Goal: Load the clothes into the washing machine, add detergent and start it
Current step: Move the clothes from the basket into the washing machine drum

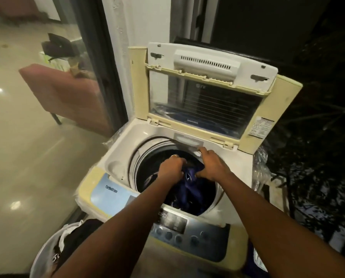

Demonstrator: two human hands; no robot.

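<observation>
A cream top-loading washing machine (117, 157) stands in front of me with its lid (205, 103) folded up and back. Both my hands reach over the round drum opening (145, 167). My left hand (170, 167) grips a dark blue garment (189, 189) that hangs down into the drum. My right hand (209, 165) holds the same garment from the right, its thumb pinching the cloth and its forefinger stretched toward the drum's far rim. More dark clothes lie lower in the drum. The control panel (185, 233) with round buttons is at the near edge, between my forearms.
A white laundry basket (41, 255) with dark and white clothes stands on the floor at lower left. A glass door frame (109, 63) rises to the left of the machine; behind it is a pink sofa (67, 97). Dark foliage fills the right side.
</observation>
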